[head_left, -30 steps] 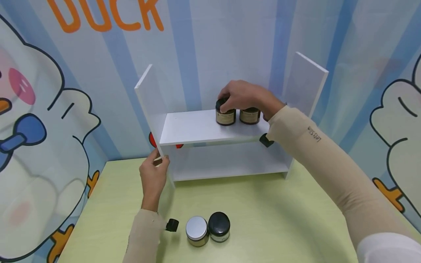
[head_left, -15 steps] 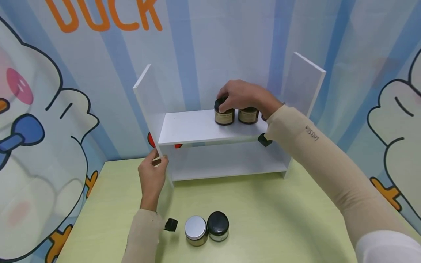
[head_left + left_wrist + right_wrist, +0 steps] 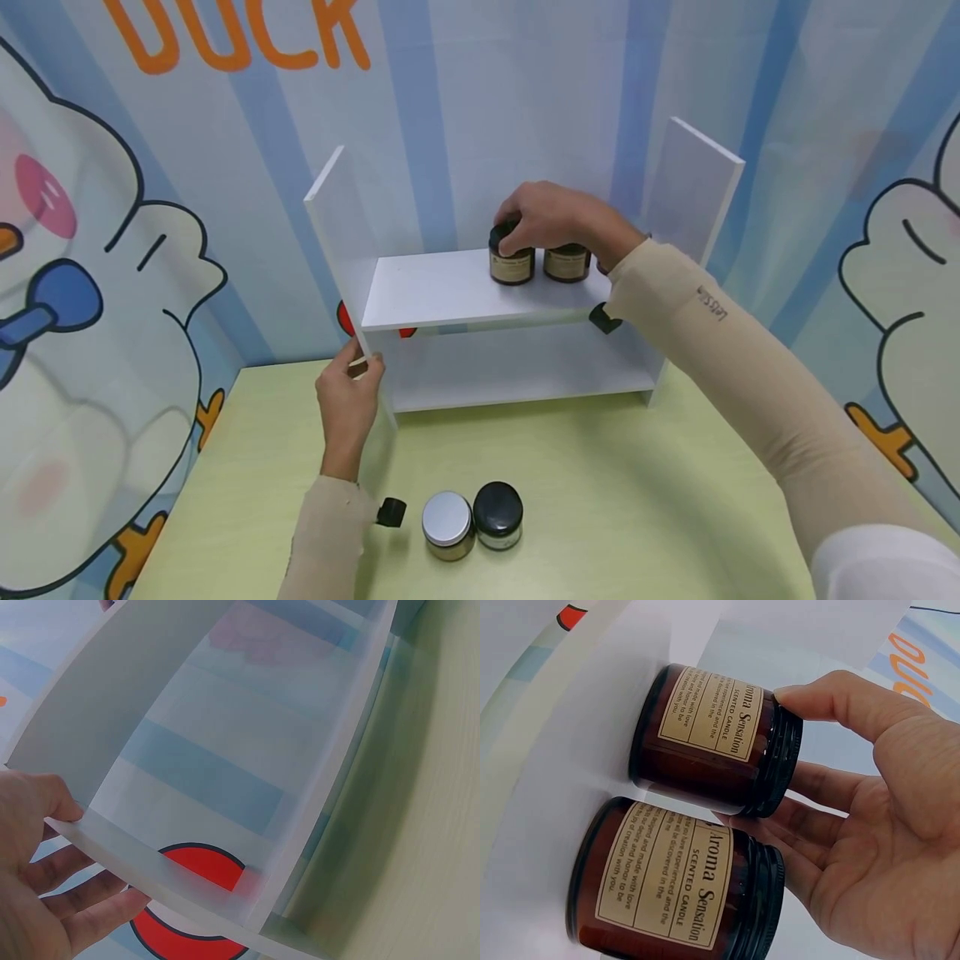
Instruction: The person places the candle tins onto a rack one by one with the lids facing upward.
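Note:
On the upper board of a white shelf [image 3: 442,287] stands a brown scented candle jar [image 3: 513,268] with a black lid and a tan label. My right hand [image 3: 551,218] holds it by the lid, thumb in front and fingers behind. Close to its right is a matching candle jar [image 3: 671,889], also labelled "Aroma Sensation". A third dark jar shows only as a sliver behind my right wrist. My left hand [image 3: 348,400] grips the front edge of the shelf's left side panel; in the left wrist view, thumb and fingers [image 3: 105,919] lie on either side of that panel.
In front of the shelf, a silver-lidded jar [image 3: 447,525] and a black-lidded jar [image 3: 498,515] stand side by side on the pale green table [image 3: 600,500]. A lower shelf board [image 3: 517,367] lies beneath the upper one. A printed duck backdrop [image 3: 495,100] hangs behind.

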Motion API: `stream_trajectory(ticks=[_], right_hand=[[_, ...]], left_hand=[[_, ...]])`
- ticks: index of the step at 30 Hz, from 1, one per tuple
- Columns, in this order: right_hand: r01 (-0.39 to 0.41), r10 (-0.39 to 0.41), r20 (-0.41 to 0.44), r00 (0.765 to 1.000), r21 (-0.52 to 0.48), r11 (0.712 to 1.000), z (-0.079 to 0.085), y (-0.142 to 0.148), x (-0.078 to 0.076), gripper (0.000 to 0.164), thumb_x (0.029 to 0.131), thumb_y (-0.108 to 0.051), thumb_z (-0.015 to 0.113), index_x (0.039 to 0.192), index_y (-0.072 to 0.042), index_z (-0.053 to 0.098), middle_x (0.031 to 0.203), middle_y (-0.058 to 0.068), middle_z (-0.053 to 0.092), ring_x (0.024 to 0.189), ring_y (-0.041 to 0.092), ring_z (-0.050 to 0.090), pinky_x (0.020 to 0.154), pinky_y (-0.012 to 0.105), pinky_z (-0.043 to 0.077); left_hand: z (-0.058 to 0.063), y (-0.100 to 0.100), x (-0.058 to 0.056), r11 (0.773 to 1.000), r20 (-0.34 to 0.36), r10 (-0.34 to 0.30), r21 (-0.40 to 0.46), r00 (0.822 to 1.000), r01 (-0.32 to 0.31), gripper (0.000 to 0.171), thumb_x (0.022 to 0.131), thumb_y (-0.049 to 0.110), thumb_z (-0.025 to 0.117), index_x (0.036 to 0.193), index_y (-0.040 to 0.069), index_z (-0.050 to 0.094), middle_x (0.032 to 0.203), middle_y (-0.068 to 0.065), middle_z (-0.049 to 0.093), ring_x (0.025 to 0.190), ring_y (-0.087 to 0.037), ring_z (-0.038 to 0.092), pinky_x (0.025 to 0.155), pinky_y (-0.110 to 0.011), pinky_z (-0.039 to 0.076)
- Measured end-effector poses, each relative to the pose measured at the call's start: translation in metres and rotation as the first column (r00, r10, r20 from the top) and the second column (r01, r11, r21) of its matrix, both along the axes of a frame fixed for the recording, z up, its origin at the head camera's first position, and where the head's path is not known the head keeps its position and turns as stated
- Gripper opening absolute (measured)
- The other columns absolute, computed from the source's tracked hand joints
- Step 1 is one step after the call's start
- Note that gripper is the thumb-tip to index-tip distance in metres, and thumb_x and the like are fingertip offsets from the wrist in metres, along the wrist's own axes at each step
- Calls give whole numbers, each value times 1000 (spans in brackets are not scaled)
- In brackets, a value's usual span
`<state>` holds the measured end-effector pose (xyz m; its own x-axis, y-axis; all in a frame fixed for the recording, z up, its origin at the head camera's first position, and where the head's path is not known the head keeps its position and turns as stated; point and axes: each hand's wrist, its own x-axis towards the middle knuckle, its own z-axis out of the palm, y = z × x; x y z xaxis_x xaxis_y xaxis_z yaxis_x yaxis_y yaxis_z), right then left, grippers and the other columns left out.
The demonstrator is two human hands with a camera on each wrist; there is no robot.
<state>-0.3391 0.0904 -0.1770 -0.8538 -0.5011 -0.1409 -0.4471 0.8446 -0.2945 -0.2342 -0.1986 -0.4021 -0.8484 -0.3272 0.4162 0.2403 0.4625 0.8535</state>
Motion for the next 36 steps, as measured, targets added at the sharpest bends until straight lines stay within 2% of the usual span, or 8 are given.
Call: stream_trajectory(ticks=[14,22,31,36], right_hand=[[10,-10,5,1000,-3,1000,1,1,2,54,95,-32,63,145,-11,56,143,11,56,122,29,55,106,52,44],[2,-2,7,1000,21,1000,2,-1,0,53,95,-33,62,144,-12,57,142,11,56,120,29,55,105,51,45],[-8,8,11,1000,27,1000,5,-1,1,54,97,-31,62,146,-11,54,144,12,54,123,29,54,106,52,44],[-15,14,28,1000,30,999,7,-1,4,60,97,-32,62,151,-9,48,151,14,49,132,30,50,110,52,41]], left_hand=[[2,2,2,1000,-9,-3,5,1000,3,41,96,17,63,136,10,66,123,-18,69,105,-37,69,85,-53,59],[2,2,4,1000,-13,2,4,1000,-2,41,96,17,63,136,8,65,122,-15,70,105,-38,69,85,-53,59],[4,1,4,1000,-7,-4,12,1000,4,42,96,17,63,138,10,64,123,-14,69,106,-36,68,86,-51,59],[4,0,5,1000,-1,1,5,1000,-1,42,96,18,63,137,10,65,122,-13,70,106,-36,69,86,-52,59]])
